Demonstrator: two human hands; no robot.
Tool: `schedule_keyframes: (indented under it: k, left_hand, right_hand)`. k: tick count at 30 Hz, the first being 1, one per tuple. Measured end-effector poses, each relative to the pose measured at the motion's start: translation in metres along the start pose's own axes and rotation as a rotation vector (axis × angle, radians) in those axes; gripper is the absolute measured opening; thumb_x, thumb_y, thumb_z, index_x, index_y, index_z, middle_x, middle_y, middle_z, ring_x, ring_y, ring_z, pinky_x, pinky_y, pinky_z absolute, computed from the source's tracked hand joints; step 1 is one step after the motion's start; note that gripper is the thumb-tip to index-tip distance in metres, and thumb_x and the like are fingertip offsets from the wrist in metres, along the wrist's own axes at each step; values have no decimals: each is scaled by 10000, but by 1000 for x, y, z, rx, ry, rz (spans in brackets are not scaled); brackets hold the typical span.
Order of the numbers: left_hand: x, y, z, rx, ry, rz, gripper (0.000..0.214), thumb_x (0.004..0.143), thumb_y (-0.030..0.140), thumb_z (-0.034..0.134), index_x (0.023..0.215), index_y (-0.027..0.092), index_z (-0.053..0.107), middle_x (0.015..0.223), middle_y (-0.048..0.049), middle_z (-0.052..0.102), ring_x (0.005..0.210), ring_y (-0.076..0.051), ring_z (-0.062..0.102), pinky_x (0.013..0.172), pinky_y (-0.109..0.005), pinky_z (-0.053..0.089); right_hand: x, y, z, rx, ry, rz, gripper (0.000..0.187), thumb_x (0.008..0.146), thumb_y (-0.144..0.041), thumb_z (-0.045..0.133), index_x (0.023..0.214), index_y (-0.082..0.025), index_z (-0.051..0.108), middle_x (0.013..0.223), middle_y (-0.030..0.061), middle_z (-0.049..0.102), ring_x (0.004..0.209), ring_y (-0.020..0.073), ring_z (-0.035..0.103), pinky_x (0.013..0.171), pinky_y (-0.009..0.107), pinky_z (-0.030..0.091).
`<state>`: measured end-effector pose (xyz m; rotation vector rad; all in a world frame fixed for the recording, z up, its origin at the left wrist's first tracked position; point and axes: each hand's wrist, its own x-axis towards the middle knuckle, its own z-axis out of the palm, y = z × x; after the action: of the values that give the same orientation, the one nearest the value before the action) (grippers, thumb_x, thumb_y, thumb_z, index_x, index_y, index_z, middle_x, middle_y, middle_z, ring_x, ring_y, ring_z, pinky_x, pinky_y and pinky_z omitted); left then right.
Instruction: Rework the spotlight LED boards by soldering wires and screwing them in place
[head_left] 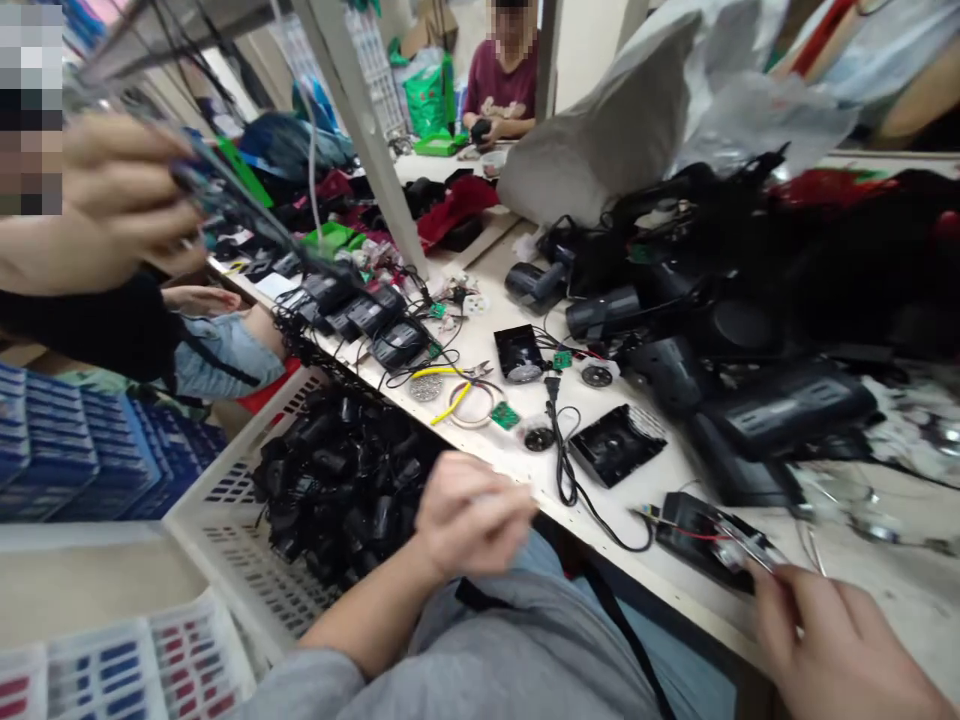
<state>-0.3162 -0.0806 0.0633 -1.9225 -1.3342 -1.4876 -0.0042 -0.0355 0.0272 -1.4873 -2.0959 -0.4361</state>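
Observation:
My left hand [471, 515] hovers over my lap by the table's front edge. Its fingers are curled in, slightly blurred, and I cannot see what, if anything, is inside. My right hand [825, 635] is at the lower right, fingers pinched on the end of a small black housing [694, 528] with red wires that lies on the table edge. A black power cord [561, 450] runs between the two hands. An open black shell [616, 443] lies just behind it.
A white crate [225, 540] full of black parts stands left of my knee, with blue boxes [82, 450] beyond. Black housings, circuit boards and cutters [457, 385] cover the table [885, 590]. A co-worker's hand [112, 200] holds a wired part at upper left. Another person sits at the far end.

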Motion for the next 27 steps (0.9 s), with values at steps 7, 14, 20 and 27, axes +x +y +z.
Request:
schedule_keyframes:
  k: [7,14,20,27]
  left_hand:
    - [45,-97,-21,162,571,-582,353,776,223,706,1080,199,527,1050,-34,566,921,-152,614,862,-314,554]
    - [8,-130,-14,224,505,-842,472,697,180,759,1083,190,487,1116,-49,575,914,-136,620,821,-273,561]
    - [-33,-131,0,251,329,-1034,410,652,192,800,1001,168,586,1039,-21,508,780,-91,574,753,-250,547]
    - [-32,-111,-1,289,516,-880,222,768,236,696,928,171,557,916,1,505,788,-114,518,763,-272,500]
  right_hand:
    - [0,-10,-5,-148,68,-141,320,1032,-300,420,812,-159,605,671,16,582,513,122,509,429,236,316]
    - [-8,-7,1,-60,33,-61,242,1007,-282,442,853,-195,607,672,5,608,534,136,535,462,257,324]
    - [-8,-3,4,-45,-27,-16,257,971,-318,424,812,-212,595,651,21,605,497,143,529,423,267,296]
    - [-5,-3,4,-44,-38,-5,236,953,-344,439,777,-235,553,630,16,611,475,156,538,397,266,286]
